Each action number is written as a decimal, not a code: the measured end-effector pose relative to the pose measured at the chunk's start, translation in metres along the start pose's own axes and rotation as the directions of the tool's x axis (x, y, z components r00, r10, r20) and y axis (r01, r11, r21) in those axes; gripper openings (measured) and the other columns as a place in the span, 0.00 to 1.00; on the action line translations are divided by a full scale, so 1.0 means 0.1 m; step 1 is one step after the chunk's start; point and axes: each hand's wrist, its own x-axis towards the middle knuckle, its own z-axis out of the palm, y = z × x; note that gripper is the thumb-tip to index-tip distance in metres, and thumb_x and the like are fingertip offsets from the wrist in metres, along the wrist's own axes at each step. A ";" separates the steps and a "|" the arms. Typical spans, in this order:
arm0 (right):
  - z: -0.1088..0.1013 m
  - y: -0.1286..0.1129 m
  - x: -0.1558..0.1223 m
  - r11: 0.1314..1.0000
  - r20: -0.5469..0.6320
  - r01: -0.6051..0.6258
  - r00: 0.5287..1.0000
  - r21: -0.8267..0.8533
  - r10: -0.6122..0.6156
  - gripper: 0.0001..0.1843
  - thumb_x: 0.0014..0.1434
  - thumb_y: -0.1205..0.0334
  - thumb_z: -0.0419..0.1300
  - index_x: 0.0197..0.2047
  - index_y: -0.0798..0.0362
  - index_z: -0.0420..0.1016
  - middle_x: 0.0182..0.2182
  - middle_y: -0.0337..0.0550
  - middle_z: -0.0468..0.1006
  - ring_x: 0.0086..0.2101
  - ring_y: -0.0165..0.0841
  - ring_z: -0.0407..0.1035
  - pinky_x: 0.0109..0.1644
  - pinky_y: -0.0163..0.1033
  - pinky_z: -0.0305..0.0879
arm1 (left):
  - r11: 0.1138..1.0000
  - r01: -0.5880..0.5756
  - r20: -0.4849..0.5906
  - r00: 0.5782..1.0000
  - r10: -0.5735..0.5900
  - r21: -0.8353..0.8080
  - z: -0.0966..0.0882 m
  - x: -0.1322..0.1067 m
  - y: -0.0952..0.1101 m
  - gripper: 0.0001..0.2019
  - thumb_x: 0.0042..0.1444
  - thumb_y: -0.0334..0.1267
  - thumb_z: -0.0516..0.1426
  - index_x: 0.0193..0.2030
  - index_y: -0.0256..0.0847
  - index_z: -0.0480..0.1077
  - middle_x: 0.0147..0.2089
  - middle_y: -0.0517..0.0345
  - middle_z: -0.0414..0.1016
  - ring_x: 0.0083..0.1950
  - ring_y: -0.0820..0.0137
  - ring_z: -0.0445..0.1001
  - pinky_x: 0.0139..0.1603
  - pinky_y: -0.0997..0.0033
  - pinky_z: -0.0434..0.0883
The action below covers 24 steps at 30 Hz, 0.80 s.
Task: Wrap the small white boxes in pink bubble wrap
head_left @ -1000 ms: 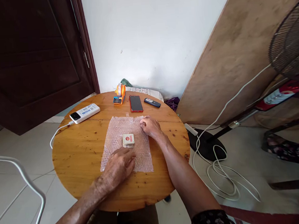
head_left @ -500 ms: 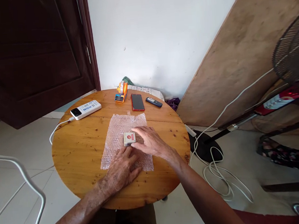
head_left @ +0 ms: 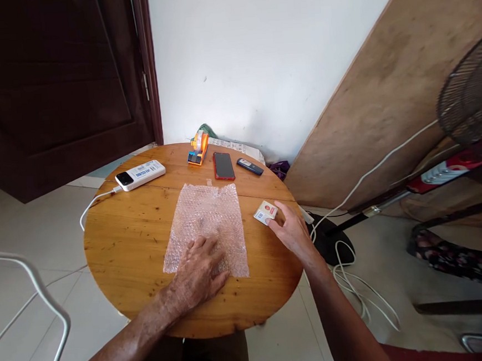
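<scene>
On the round wooden table (head_left: pixel 124 256) lies a sheet of clear bubble wrap (head_left: pixel 223 221). My left hand (head_left: pixel 200 264) rests flat over its lower left part, fingers stretched out. A small white cardboard box (head_left: pixel 265 212) with a red emblem is to the right of the sheet, apart from it. Thumb and fingers of my right hand (head_left: pixel 290 229) pinch the box at its right end. Whether the box touches the wood is hard to tell.
Toward the wall stand an orange tape dispenser (head_left: pixel 198 149), a red-edged phone (head_left: pixel 224 166) and a dark handheld device (head_left: pixel 250 166). A white power bank (head_left: pixel 140 175) with a cable is at the left. A fan (head_left: pixel 471 84) stands right, and someone's leg (head_left: pixel 460 260) shows nearby.
My right hand has carried the small box from the middle of the bubble wrap to the table's right side. My left hand has stayed on the sheet.
</scene>
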 end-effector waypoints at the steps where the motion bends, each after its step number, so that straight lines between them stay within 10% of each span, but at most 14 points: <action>1: 0.01 -0.02 -0.02 0.999 -0.055 0.034 0.998 -0.005 -0.034 0.27 0.54 0.58 0.60 0.58 0.53 0.71 0.58 0.55 0.73 0.58 0.50 0.66 0.61 0.58 0.61 | 1.000 0.002 0.009 1.000 -0.002 0.000 -0.01 0.00 0.01 0.12 0.59 0.41 0.59 0.49 0.40 0.73 0.65 0.46 0.66 0.61 0.49 0.64 0.62 0.42 0.66; 4: 0.09 -0.24 -0.12 0.975 -0.149 0.221 0.966 0.034 -0.213 0.22 0.59 0.58 0.58 0.56 0.51 0.73 0.60 0.53 0.71 0.60 0.46 0.65 0.65 0.55 0.59 | 1.000 0.004 0.026 1.000 -0.004 -0.001 -0.05 -0.01 0.04 0.13 0.59 0.40 0.59 0.50 0.40 0.73 0.64 0.45 0.67 0.62 0.49 0.64 0.63 0.40 0.65; 9: 0.30 -0.77 -0.23 0.874 0.119 0.472 0.867 0.114 -0.484 0.16 0.64 0.64 0.54 0.53 0.49 0.74 0.60 0.49 0.71 0.59 0.42 0.66 0.64 0.50 0.61 | 0.996 -0.031 0.050 0.998 0.036 -0.084 -0.23 0.03 -0.03 0.16 0.58 0.36 0.58 0.54 0.42 0.72 0.65 0.46 0.67 0.62 0.53 0.67 0.62 0.48 0.68; 16: 0.60 -1.09 0.04 0.876 0.272 0.481 0.840 0.028 -0.470 0.18 0.62 0.72 0.53 0.55 0.57 0.72 0.59 0.57 0.69 0.59 0.43 0.63 0.63 0.50 0.61 | 0.997 0.064 -0.121 0.991 -0.058 0.046 -0.33 0.48 -0.42 0.19 0.58 0.35 0.58 0.57 0.41 0.71 0.63 0.41 0.70 0.64 0.51 0.67 0.64 0.46 0.66; 24: 0.77 -0.96 0.13 0.904 0.273 0.423 0.879 -0.069 -0.391 0.22 0.67 0.59 0.55 0.61 0.57 0.67 0.63 0.56 0.67 0.63 0.45 0.59 0.66 0.50 0.56 | 0.986 0.109 -0.027 0.994 -0.106 0.125 -0.21 0.52 -0.68 0.23 0.64 0.46 0.53 0.63 0.39 0.66 0.72 0.41 0.59 0.74 0.50 0.53 0.71 0.44 0.53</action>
